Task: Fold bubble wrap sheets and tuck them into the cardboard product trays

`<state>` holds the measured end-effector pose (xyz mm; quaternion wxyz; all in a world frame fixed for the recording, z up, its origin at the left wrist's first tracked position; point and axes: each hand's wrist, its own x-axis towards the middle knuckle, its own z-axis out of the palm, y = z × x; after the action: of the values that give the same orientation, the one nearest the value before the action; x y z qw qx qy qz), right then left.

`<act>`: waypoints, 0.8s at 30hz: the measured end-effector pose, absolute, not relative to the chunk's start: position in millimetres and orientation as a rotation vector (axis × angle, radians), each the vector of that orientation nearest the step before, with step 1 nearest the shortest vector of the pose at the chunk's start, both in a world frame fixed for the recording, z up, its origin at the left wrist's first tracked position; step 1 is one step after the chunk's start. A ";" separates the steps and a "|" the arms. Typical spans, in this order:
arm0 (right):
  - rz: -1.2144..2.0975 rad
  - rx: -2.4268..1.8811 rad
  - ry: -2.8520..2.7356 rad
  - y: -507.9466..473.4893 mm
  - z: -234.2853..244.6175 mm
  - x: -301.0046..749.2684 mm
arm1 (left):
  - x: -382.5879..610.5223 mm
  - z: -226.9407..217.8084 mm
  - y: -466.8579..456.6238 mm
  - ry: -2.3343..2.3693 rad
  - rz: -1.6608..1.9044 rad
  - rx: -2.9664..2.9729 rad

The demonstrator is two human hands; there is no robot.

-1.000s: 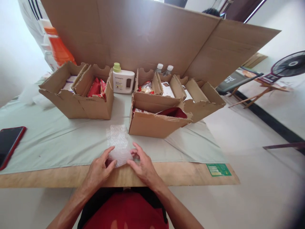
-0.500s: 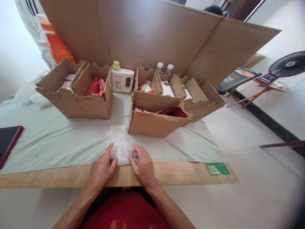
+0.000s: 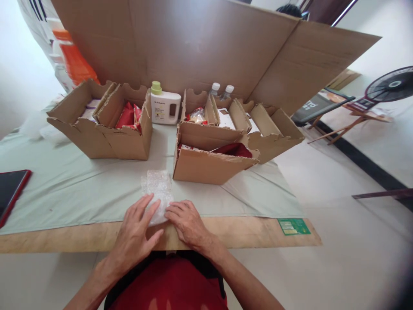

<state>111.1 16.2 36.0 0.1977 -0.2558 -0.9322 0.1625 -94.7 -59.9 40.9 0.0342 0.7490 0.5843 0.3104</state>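
A sheet of clear bubble wrap [image 3: 160, 185] lies flat near the table's front edge, its near part partly covered by my fingers. My left hand [image 3: 137, 224] rests at its left side, fingers spread and fingertips on the plastic. At the right edge, my right hand [image 3: 185, 221] lies palm down with its fingers stretched out and touching the wrap. Neither hand grips anything. Whether something is folded inside the wrap, I cannot tell.
Cardboard bins [image 3: 119, 144] with packets stand at left; more bins [image 3: 213, 165] stand at right. Between them is a white detergent bottle [image 3: 164, 107]. A tall cardboard panel [image 3: 200, 47] stands behind. A phone [image 3: 13, 189] lies far left, a green label [image 3: 294, 226] at the front right edge.
Both hands have flattened over the near end of the bubble wrap. The right fingers have come down onto its right edge, and the left thumb has moved off toward me.
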 end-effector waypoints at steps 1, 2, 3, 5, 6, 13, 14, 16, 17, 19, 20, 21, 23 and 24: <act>0.530 -0.733 -2.599 17.7 39.2 110.7 | -96.2 42.9 -60.4 1.732 0.918 2.310; 0.608 -0.768 -2.583 19.4 42.2 109.9 | -97.7 44.2 -59.7 1.701 0.889 2.275; 0.684 -0.816 -2.557 21.0 44.7 108.8 | -99.1 44.5 -57.9 1.705 0.867 2.201; 0.764 -0.935 -2.469 23.3 47.9 106.2 | -101.5 43.4 -51.5 1.773 0.820 1.985; 0.747 -0.982 -2.418 23.3 48.7 105.4 | -102.3 42.2 -47.5 1.804 0.785 1.881; 0.347 -0.803 -2.557 14.7 45.4 108.9 | -98.2 30.7 -31.6 2.003 0.796 1.841; 0.347 -0.779 -2.595 16.0 43.5 107.8 | -97.6 29.9 -33.6 2.021 0.825 1.855; 0.385 -0.782 -2.588 20.3 40.1 104.5 | -98.2 30.0 -40.8 2.008 0.895 1.947; 0.426 -0.798 -2.552 22.5 39.2 102.8 | -99.3 30.9 -45.3 1.969 0.923 2.018; 0.561 -0.843 -2.481 25.1 40.0 100.9 | -102.5 33.5 -53.7 1.863 0.950 2.143; 0.644 -0.867 -2.455 25.1 41.8 100.8 | -104.1 34.8 -56.6 1.821 0.949 2.171; 0.711 -0.894 -2.434 24.4 44.2 101.3 | -105.5 35.7 -57.9 1.807 0.939 2.166; 0.735 -0.957 -2.399 20.9 49.7 103.0 | -107.2 35.6 -55.4 1.849 0.907 2.121; 0.684 -0.986 -2.384 18.8 52.2 103.8 | -107.6 34.6 -51.9 1.898 0.876 2.103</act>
<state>103.8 18.8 52.2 0.2342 -0.3592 -0.8684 0.2491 -107.6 -51.9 34.6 0.0882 0.7064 0.6377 0.2941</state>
